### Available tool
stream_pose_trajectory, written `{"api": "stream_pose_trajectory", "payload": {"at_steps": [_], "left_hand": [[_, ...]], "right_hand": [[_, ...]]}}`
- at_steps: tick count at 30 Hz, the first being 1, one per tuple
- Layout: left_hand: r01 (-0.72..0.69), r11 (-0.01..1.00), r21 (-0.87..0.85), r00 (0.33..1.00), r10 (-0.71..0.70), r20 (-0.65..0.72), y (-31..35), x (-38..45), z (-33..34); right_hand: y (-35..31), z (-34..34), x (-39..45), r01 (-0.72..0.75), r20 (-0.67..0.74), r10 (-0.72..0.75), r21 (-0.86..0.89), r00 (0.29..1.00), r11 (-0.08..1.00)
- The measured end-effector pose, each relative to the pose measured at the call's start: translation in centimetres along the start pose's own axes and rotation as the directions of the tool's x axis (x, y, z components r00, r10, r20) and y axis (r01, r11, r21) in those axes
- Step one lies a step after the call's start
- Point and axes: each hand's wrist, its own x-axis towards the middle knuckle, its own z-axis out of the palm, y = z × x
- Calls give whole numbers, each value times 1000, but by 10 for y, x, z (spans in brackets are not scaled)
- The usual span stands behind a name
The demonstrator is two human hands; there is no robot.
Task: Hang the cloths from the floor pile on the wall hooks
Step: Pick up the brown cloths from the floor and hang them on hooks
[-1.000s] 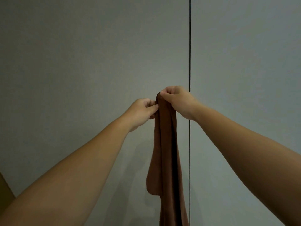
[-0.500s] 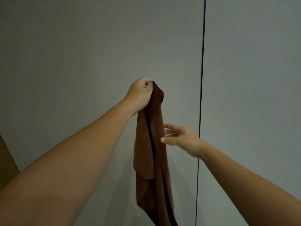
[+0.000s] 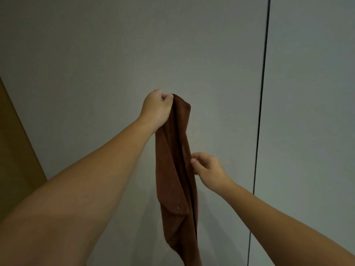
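A long brown cloth [image 3: 174, 169] hangs in folds in front of the grey wall, its lower end running out of the frame. My left hand [image 3: 156, 109] is raised and closed around the cloth's top end. My right hand [image 3: 206, 168] is lower, at the cloth's right edge about halfway down, thumb and fingers pinching that edge. No wall hook shows in this view, and the floor pile is out of sight.
The grey wall [image 3: 96, 54] fills the view. A thin dark vertical seam [image 3: 262, 93] runs down it to the right of the cloth. A brown panel [image 3: 15, 150] slants in at the left edge.
My right hand let go of the cloth's top, dropped down its right side, and now pinches the edge. My left hand took the top and shifted the cloth left of the seam.
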Motion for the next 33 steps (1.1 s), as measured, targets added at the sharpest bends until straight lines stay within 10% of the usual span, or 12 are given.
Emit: {"api": "stream_pose_trajectory", "payload": {"at_steps": [7,22,25,33], "left_hand": [[-6,1000,12,1000,7,-26,-1,-4,-18],[179,926,334,972,-113,-207,-71,-30,-106],[224,878,422,973,-175,-151,-92,-42,-111],[86,996,-33,942,-70,327,-78,-69,-69]], "right_hand": [[-11,29,-2,-65,204,50,69,978,995],[-38,43,16,96,-135,-108,-91,985,991],[-59,31,29,159,-41,-173,-242,984,957],[-117,37,40,328,162,-285,-439,945,836]]}}
